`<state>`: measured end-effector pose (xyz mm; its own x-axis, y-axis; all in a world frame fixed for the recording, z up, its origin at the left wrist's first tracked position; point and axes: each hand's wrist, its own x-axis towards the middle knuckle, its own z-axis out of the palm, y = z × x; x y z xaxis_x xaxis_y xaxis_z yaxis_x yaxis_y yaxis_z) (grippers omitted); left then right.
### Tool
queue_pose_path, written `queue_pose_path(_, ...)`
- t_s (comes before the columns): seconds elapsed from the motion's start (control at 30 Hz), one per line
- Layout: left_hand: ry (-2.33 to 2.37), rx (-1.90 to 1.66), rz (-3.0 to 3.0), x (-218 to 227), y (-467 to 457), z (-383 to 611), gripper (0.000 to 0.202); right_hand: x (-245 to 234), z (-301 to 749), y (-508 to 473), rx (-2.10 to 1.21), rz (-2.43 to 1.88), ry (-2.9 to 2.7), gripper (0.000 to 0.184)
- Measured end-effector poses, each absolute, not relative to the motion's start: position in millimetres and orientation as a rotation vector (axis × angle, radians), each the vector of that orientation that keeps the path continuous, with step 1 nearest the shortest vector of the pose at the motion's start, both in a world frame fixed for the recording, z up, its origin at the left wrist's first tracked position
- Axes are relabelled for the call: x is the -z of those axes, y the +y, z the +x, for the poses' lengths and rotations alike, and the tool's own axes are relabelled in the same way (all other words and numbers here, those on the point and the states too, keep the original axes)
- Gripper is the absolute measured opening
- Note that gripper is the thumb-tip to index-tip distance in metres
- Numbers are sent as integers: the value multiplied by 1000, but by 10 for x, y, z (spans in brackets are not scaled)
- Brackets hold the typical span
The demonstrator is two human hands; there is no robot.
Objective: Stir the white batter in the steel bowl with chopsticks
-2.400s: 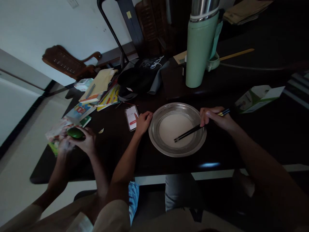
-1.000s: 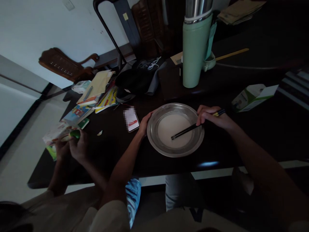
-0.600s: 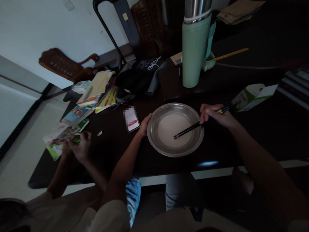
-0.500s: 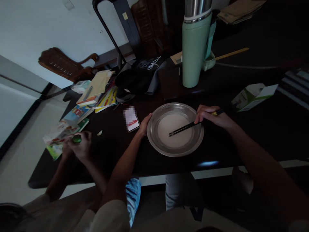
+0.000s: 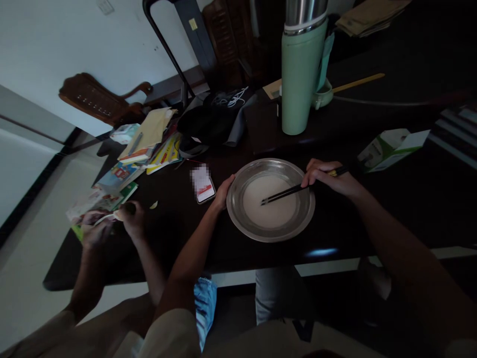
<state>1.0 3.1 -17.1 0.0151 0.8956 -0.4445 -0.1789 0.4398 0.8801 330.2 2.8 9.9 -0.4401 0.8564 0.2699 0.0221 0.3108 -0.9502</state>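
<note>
A round metal bowl (image 5: 308,219) stands on the dark table, holding a milky white liquid (image 5: 276,214). My left hand (image 5: 224,193) grips its left rim, with the fingers partly hidden behind the edge. In my right hand (image 5: 323,175) is a pair of black chopsticks (image 5: 283,194), slanting down to the left over the bowl. Their tips are at the liquid's surface. A lit phone (image 5: 204,186) lies just left of my left hand. Right of my right hand is an open green and white carton (image 5: 391,149).
At the left, a co-worker's hands (image 5: 112,223) handle something pale and stringy. Books and papers (image 5: 149,134) and a black bag (image 5: 212,119) lie behind the phone. A tall green tumbler (image 5: 301,79) stands behind the bowl. The table's front edge (image 5: 238,271) runs near my lap.
My hands, the bowl and the chopsticks have barely moved. The co-worker's hands have shifted apart, and a pale strip now shows between them; the green object is less visible.
</note>
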Motion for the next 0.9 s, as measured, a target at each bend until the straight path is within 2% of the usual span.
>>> queue_pose_path(0.13,1272,-964,737,177,33,11,35,-75,3374,72,-1137,-844,-1584,39)
queue_pose_path(0.27,1318,-958,749,163,33,15,37,-83,3382,53,-1227,-793,-1602,45)
queue_pose_path(0.47,1279,-972,737,174,36,15,36,-121,3310,41,-1208,-829,-1680,37)
queue_pose_path(0.57,1267,-975,760,173,39,16,36,-100,3367,70,-1149,-836,-1556,39)
queue_pose_path(0.7,1288,-961,758,149,36,24,36,-86,3388,58,-1248,-762,-1586,45)
queue_pose_path(0.9,1337,-980,679,138,28,33,31,-123,3295,41,-1227,-819,-1722,39)
